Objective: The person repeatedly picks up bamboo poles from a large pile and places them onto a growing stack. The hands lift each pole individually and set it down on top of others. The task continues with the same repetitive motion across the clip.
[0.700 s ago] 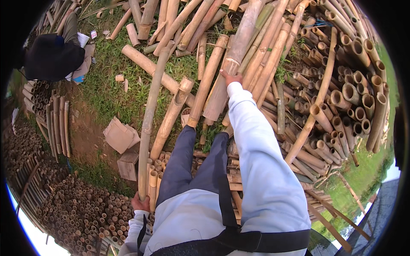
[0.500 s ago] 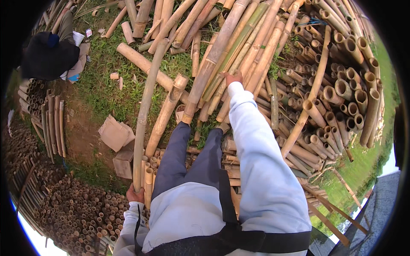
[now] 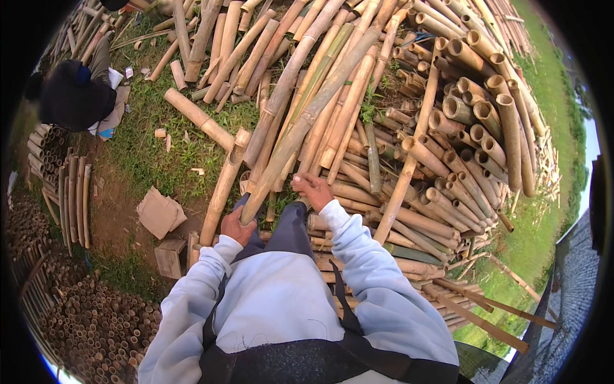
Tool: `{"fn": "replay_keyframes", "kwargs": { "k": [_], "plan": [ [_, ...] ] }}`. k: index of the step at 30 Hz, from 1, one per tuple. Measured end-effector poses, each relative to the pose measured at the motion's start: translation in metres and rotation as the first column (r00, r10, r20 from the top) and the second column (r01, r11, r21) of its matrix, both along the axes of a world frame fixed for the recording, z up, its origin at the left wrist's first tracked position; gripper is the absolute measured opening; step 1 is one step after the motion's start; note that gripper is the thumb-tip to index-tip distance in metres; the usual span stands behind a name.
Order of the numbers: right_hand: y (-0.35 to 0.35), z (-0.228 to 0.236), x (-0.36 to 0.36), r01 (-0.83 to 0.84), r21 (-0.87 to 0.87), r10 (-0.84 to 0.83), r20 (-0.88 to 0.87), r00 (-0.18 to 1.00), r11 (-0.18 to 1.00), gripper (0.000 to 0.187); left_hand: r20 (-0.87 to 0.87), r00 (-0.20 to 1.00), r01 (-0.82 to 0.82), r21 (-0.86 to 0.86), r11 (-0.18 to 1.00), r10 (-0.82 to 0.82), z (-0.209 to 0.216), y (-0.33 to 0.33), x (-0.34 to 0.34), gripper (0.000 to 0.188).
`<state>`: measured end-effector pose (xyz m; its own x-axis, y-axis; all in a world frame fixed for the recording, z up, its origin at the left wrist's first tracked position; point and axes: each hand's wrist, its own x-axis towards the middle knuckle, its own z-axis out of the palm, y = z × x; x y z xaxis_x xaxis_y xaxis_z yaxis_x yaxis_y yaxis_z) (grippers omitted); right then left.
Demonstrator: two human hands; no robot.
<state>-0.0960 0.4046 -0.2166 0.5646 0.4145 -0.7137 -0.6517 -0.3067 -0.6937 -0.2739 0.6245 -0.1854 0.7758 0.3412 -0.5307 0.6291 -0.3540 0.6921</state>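
Observation:
My left hand (image 3: 239, 228) is closed around the near end of a long grey-green bamboo pole (image 3: 308, 118). The pole slants away to the upper right, across other long bamboo poles (image 3: 275, 107) lying in front of me. To the right of the held pole is my right hand (image 3: 312, 191), its fingers apart and nothing in them. Just left of my left hand, a thick tan bamboo length (image 3: 222, 187) leans near my leg.
Stacked bamboo (image 3: 441, 176) with open ends fills the right side. Many short cut pieces (image 3: 102, 326) stand at lower left. Flattened cardboard (image 3: 160, 214) and a box (image 3: 170, 258) lie on the ground. A person in dark clothing (image 3: 77, 96) is at the far left.
The pole in my left hand has swung rightward, from the left side to over the bamboo pile. My right hand has let go of a pole in the pile and come back toward me.

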Motion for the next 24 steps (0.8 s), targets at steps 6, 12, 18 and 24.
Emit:
{"fn": "replay_keyframes", "kwargs": {
  "k": [6, 12, 18, 24],
  "plan": [
    [-0.018, 0.074, -0.011, 0.326, 0.338, -0.410, 0.219, 0.885, 0.883, 0.044, 0.220, 0.959, 0.213, -0.150, 0.966, -0.177, 0.060, -0.113, 0.096, 0.037],
    [-0.118, 0.125, 0.009, 0.477, 0.272, -0.548, 0.356, 0.757, 0.836, 0.026, 0.797, 0.545, 0.353, 0.062, 0.933, -0.259, 0.184, -0.171, 0.135, 0.043],
    [-0.170, 0.151, -0.028, 0.541, -0.018, -0.484, 0.423, 0.766, 0.841, 0.015, 0.993, -0.116, 0.980, 0.121, -0.157, 0.036, 0.392, -0.241, 0.088, 0.027],
    [-0.189, 0.154, -0.076, 0.569, -0.095, -0.455, 0.501, 0.737, 0.817, 0.010, 0.902, -0.429, 0.883, 0.431, -0.188, 0.052, 0.448, -0.253, 0.016, 0.036]
  ]
}}
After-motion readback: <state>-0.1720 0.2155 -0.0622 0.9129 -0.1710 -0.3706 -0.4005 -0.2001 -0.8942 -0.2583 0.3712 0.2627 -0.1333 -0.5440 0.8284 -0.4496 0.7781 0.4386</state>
